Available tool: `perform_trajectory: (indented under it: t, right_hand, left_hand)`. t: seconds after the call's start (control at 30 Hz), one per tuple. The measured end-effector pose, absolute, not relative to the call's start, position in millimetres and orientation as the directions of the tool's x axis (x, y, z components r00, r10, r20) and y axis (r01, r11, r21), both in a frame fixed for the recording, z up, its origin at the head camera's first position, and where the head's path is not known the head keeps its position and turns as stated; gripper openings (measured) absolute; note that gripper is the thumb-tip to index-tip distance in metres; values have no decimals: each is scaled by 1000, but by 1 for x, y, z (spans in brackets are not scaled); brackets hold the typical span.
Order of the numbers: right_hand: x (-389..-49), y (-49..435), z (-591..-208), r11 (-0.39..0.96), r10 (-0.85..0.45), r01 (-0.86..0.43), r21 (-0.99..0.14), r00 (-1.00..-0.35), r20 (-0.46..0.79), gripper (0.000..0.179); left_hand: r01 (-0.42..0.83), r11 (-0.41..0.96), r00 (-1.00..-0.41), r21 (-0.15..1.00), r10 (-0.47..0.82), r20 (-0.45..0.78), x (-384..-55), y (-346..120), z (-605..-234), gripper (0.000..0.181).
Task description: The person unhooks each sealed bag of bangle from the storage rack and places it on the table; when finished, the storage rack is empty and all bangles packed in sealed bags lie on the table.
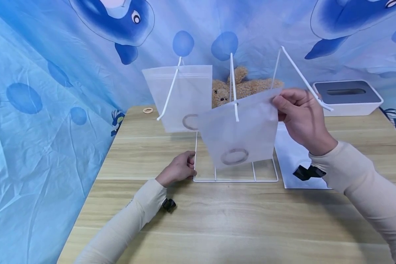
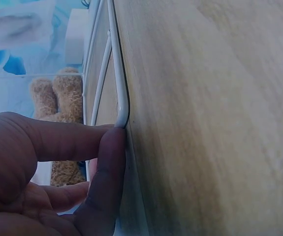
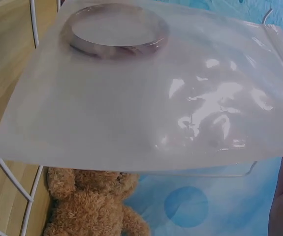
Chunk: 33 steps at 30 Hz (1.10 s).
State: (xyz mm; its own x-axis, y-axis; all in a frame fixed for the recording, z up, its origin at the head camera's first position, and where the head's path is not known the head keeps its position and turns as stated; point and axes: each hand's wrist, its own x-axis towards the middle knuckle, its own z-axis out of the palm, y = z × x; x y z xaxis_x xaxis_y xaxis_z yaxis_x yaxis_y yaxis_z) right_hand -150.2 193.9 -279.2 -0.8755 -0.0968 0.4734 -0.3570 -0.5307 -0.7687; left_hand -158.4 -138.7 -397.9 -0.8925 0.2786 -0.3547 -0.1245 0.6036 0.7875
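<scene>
My right hand (image 1: 301,121) pinches the upper right corner of a translucent zip bag (image 1: 250,135). A ring-shaped bangle (image 3: 116,51) lies in the bag's lower part. The tip of the middle prong of a white wire rack (image 1: 235,181) shows in front of the bag's upper edge. Low on the table, my left hand (image 1: 179,167) holds the front left of the rack's base; the left wrist view shows thumb and finger (image 2: 112,147) at the wire corner. A second zip bag (image 1: 193,88) with another bangle (image 1: 184,121) hangs at the left prong.
Under my right forearm another white bag (image 1: 287,161) lies flat on the table. Behind the rack sits a brown plush toy (image 1: 254,90). A white tissue box (image 1: 349,108) with a grey top stands back right, and a small tan ring (image 1: 148,110) lies back left.
</scene>
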Motion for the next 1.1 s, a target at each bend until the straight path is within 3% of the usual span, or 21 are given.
perform_trajectory:
  t: [0.27, 0.63, 0.83, 0.9, 0.97, 1.1]
  right_hand:
    - [-140, 191, -279, -531, -128, -387, -754, -843, 523, 14]
    - [-130, 188, -278, -691, -160, -317, -650, -809, 565, 17]
    - [-123, 187, -280, -719, -166, -305, -624, -797, 581, 18]
    - [-122, 188, -281, -727, -163, -306, -614, -792, 588, 18]
    - [-120, 189, -282, -735, -159, -301, -607, -794, 587, 18]
    - [-117, 193, -287, -736, -147, -291, -611, -812, 565, 19]
  left_hand:
    - [-97, 617, -893, 781, 293, -343, -159, -139, -398, 73]
    - [-97, 615, -890, 783, 299, -345, -159, -140, -398, 71]
    - [-82, 628, -891, 774, 301, -339, -158, -141, -398, 31]
    - [-80, 628, -892, 774, 301, -337, -159, -142, -398, 28]
    - [-80, 619, -893, 781, 304, -332, -159, -142, -399, 31]
    - [-88, 612, -892, 786, 303, -335, -160, -141, -400, 63]
